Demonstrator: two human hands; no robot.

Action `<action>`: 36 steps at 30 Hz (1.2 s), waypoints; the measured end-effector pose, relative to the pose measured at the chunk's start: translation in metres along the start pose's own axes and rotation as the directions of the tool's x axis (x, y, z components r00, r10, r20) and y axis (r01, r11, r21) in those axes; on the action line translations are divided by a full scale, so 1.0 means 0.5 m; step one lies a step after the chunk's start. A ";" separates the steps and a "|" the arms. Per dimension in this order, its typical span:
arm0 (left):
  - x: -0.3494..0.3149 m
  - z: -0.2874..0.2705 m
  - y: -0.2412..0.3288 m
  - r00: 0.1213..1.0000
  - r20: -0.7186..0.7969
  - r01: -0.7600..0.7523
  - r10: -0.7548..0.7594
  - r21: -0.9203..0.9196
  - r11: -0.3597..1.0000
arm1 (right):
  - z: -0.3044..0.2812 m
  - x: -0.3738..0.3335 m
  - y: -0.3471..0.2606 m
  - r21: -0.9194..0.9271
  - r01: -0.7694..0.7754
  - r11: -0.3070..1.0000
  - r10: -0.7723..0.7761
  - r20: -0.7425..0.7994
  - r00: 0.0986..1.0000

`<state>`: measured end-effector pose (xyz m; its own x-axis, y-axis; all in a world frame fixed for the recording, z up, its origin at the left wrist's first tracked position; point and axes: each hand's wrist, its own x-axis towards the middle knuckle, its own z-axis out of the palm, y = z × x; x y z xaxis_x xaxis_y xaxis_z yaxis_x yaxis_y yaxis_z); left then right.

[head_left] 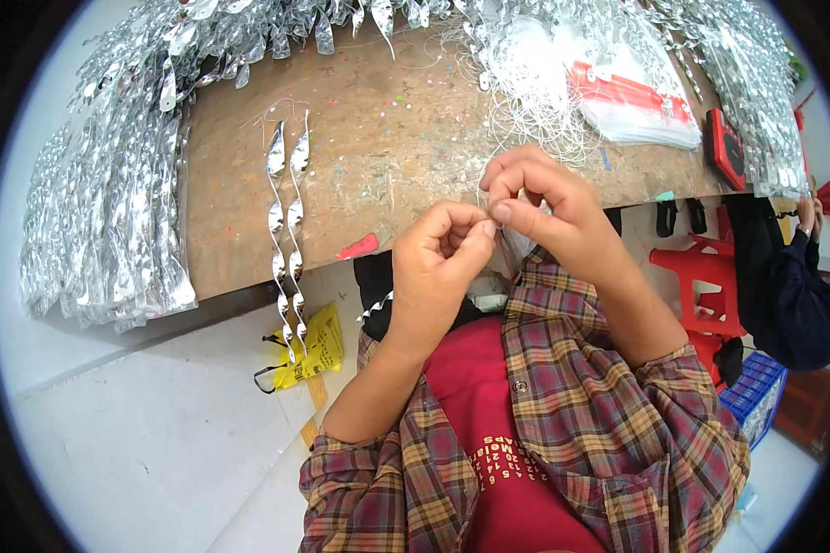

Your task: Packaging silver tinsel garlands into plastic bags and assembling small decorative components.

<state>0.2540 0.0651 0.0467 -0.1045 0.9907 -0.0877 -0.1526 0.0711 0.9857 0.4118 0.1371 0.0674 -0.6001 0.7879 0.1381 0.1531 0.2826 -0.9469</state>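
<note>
My left hand (pixel 441 263) and my right hand (pixel 563 212) meet just past the table's near edge, thumbs and fingertips pinched close together. A thin white string (pixel 479 189) shows by the right fingers; what lies between the left fingertips is too small to make out. Part of a shiny twisted strip (pixel 375 306) shows beside my left wrist, mostly hidden behind the arm. To the left, two silver spiral strips (pixel 277 217) lie side by side on the wooden table (pixel 387 129), threads at their far ends, their lower ends hanging over the edge.
Silver strips in clear sleeves (pixel 111 212) heap along the left and far sides. A tangle of white string (pixel 530 83) lies beyond my hands, beside red-banded clear bags (pixel 632 101). A red-and-black device (pixel 725 149), red stools (pixel 701 281) and another person (pixel 798 295) are at right.
</note>
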 end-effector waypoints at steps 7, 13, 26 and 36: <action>0.007 -0.013 0.001 0.986 0.124 0.133 -0.108 -0.210 0.969 | 0.014 0.007 0.020 0.479 -0.214 0.852 0.176 0.123 0.977; 0.006 -0.011 0.008 0.989 0.072 0.137 -0.126 -0.179 0.974 | -0.002 0.008 0.035 0.393 -0.196 0.898 0.205 0.020 0.979; 0.005 0.008 -0.017 0.979 -0.072 -0.170 0.192 0.242 0.955 | 0.012 0.003 -0.003 -0.230 0.102 0.968 -0.126 -0.093 0.988; 0.007 -0.011 0.000 0.988 0.075 0.151 -0.133 -0.342 0.927 | 0.024 -0.013 0.007 -0.112 0.134 0.985 -0.154 -0.189 0.970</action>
<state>0.2481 0.0681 0.0458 -0.0095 0.9783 -0.2072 -0.4935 0.1756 0.8518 0.4069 0.1263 0.0596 -0.4572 0.8240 0.3346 0.1580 0.4455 -0.8812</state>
